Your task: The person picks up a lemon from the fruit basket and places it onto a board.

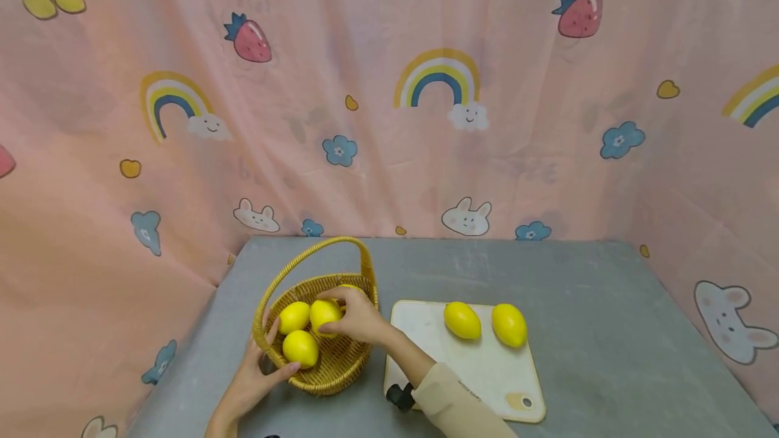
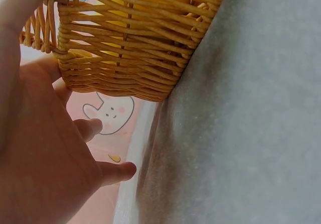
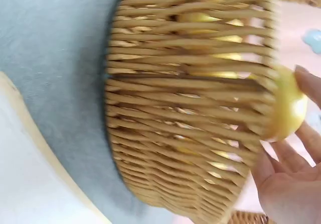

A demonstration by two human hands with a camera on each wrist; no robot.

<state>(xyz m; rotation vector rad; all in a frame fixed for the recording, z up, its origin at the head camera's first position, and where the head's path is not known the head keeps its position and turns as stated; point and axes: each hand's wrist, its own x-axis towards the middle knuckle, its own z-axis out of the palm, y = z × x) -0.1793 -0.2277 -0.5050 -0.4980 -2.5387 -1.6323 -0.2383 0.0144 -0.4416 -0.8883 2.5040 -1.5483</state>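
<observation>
A yellow wicker basket (image 1: pixel 331 384) with a tall arched handle stands left of centre in the head view. My left hand (image 1: pixel 252 374) holds its left side, the thumb lying over the rim; in the left wrist view the lower fingers stick out free of the weave. My right hand (image 1: pixel 360 316) pinches a lemon (image 1: pixel 324 317) between thumb and fingers, over the basket's opening. In the right wrist view that lemon (image 3: pixel 288 106) shows just beyond the rim. Two lemons, one behind (image 1: pixel 295 317) and one nearer (image 1: pixel 301 349), lie inside at the left; another is mostly hidden behind my right hand.
To the basket's right, a white cutting board (image 1: pixel 468 377) lies on the grey table (image 1: pixel 608 330). Two lemons, a left one (image 1: pixel 462 320) and a right one (image 1: pixel 509 325), rest near its far edge. A patterned pink curtain (image 1: pixel 377 188) hangs behind the table and along both sides.
</observation>
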